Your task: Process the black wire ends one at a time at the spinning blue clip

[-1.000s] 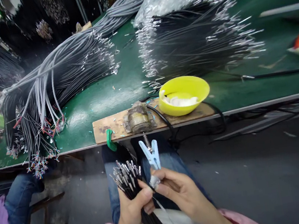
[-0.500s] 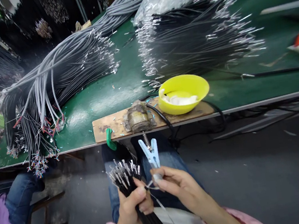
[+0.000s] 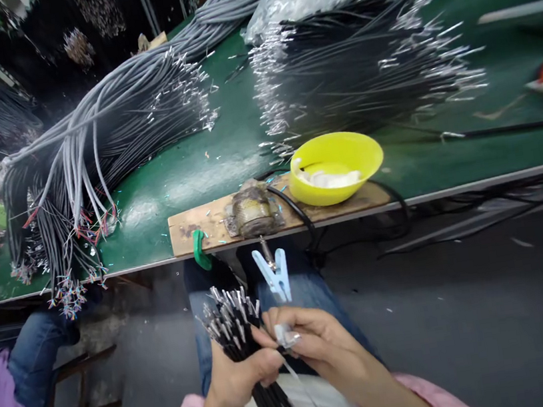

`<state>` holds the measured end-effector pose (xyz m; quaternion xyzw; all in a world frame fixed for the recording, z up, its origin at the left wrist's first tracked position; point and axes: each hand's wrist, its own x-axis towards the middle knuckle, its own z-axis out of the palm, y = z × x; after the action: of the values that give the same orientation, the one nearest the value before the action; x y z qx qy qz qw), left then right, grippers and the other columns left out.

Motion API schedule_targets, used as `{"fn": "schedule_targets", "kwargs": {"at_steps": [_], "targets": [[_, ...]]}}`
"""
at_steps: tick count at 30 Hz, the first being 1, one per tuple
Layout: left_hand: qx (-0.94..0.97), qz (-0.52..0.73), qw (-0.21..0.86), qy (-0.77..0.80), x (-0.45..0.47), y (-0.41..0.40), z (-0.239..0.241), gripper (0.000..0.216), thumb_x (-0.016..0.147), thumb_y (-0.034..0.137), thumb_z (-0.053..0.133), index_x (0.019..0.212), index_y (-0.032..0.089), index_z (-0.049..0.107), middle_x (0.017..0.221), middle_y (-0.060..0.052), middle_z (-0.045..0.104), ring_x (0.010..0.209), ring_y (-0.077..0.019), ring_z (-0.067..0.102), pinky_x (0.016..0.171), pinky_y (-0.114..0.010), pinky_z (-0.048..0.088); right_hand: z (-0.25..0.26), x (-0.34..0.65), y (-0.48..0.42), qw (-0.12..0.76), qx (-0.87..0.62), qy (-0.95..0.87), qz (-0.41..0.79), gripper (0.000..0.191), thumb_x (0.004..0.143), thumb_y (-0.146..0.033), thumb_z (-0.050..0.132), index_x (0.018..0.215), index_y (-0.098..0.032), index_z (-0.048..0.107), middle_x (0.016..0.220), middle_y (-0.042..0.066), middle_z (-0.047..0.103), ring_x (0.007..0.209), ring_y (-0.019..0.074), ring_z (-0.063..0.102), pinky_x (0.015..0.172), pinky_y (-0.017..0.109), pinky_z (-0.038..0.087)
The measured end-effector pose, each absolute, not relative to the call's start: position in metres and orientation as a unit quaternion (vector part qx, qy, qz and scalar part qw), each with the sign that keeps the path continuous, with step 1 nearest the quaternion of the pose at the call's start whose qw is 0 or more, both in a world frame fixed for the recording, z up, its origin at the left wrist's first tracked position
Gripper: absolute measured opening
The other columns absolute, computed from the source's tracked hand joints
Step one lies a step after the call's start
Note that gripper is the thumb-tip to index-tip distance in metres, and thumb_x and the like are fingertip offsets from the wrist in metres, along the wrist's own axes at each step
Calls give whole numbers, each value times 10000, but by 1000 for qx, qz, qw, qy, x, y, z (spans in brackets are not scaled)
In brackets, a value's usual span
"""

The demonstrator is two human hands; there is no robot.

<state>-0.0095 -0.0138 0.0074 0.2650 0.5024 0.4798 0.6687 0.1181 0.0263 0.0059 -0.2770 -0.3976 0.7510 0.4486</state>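
Observation:
My left hand [image 3: 242, 374] is wrapped round a bundle of black cables [image 3: 243, 342] whose silver, stripped tips fan upward. Close beside it, my right hand [image 3: 315, 339] pinches a thin whitish strand [image 3: 300, 381] that trails down toward my lap. A crumpled pale wrap [image 3: 286, 336] shows at the right fingertips; whether it is worn or held I cannot tell. The fingers of both hands meet at the bundle's right side. Just above them, a light-blue clothespin [image 3: 276, 277] is attached to the shaft of a small motor [image 3: 251, 212].
The motor sits on a wooden board [image 3: 182, 236] held by a green clamp [image 3: 200, 250], with a yellow bowl [image 3: 370, 156] of white material on it. Grey cables [image 3: 83, 122] and black cables [image 3: 334, 73] cover the green table [image 3: 168, 184]. Another person's leg [image 3: 40, 354] is at left.
My right hand has moved slightly left, closing the gap to my left thumb. The strand stretched between the hands is now mostly hidden by fingers. The bundle stands a little more upright.

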Motion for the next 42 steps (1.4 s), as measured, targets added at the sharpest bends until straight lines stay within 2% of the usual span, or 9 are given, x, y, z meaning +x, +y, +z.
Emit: {"fn": "schedule_targets", "kwargs": {"at_steps": [2,5,10,18,24,30,36,39,42], "targets": [[290,479,651,512,-11,-15,9,375,539,441,802,619,132,603,409,47,445,332,-41,357,351,-209,262,3,117,32,440,-300,-372,760,371,668,-533,678,593,-177,603,543,-21,484,510,128,431,490,246,369],[321,490,614,529,-14,-15,16,337,566,420,793,650,132,639,531,11,527,401,-62,420,398,-226,328,4,116,49,497,-390,-348,692,348,681,-517,683,618,-181,621,554,-21,512,517,127,430,503,243,366],[375,520,531,554,-12,-9,32,248,599,393,775,661,169,689,679,-31,607,664,-167,551,684,-310,459,19,113,74,504,-363,-351,701,509,747,-651,518,624,-177,657,579,21,596,586,160,526,569,260,416],[436,501,460,589,-12,8,47,66,628,286,762,671,238,748,724,-53,694,759,-256,617,808,-376,458,37,101,85,482,-276,-189,810,416,537,-571,756,557,-176,631,529,-24,536,483,108,458,479,233,411],[457,475,456,598,-10,14,47,46,623,272,763,661,247,759,692,-58,716,718,-266,625,784,-387,463,38,100,85,494,-291,-202,794,398,554,-532,766,532,-170,602,518,-24,522,482,105,432,448,222,373],[454,470,470,593,-8,15,50,29,628,250,757,655,259,758,688,-50,712,703,-255,624,788,-381,454,24,102,81,438,-297,-220,820,536,629,-726,564,589,-195,618,503,11,551,470,158,503,457,283,423],[410,481,506,587,-9,10,50,58,575,268,788,601,242,744,644,-46,683,683,-240,603,772,-372,456,-1,112,68,456,-352,-173,799,454,574,-645,685,694,-208,658,583,15,619,538,172,561,535,290,457],[363,495,535,580,-7,3,43,150,558,318,799,598,199,717,637,-44,653,630,-195,587,680,-326,473,-7,119,59,468,-366,-225,772,388,606,-568,713,603,-193,614,548,-5,566,535,150,515,545,273,427],[306,501,580,565,-4,-2,32,282,582,420,773,617,165,657,480,10,530,418,-104,468,455,-260,413,-9,124,50,462,-382,-331,729,410,685,-557,655,541,-183,568,521,-15,505,517,135,456,516,264,380]]}}
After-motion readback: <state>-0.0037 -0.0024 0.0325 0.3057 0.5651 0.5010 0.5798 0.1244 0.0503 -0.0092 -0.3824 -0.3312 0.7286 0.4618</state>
